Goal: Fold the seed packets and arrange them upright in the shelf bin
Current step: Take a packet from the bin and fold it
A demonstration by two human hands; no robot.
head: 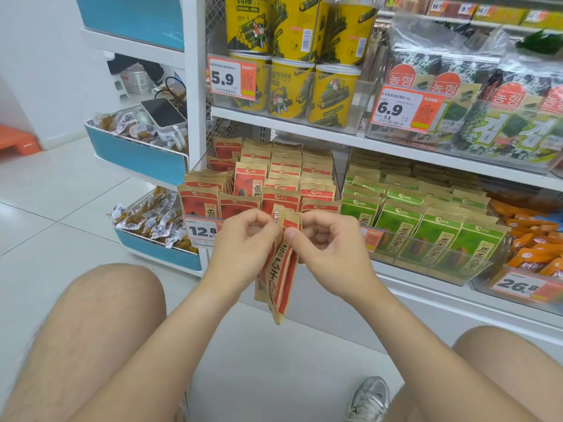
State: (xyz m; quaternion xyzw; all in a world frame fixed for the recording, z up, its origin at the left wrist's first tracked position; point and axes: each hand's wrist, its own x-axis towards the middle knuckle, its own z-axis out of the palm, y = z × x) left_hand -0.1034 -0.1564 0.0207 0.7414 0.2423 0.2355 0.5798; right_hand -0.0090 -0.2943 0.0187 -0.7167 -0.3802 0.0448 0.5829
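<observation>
At the centre of the frame, in front of the low shelf, my left hand (243,239) and my right hand (330,243) grasp one red seed packet (281,269) by its top edge. The fingers of both hands are curled, and thumb and forefinger pinch the paper from either side. The packet hangs narrow and nearly vertical between my hands, apparently creased lengthwise, with its lower end pointing at the white floor between my bare knees. Just behind my hands stands the clear shelf bin (336,175), where rows of matching red packets (283,178) stand upright. A price tag (201,231) is fixed to its front at the left. To the right of it, green packets (426,220) stand in a second bin. On the shelf above, at the top of the frame, are yellow canisters (292,86) and, further right, seaweed packs (487,102). At the bottom right, a grey shoe (370,397) shows between my legs.
</observation>
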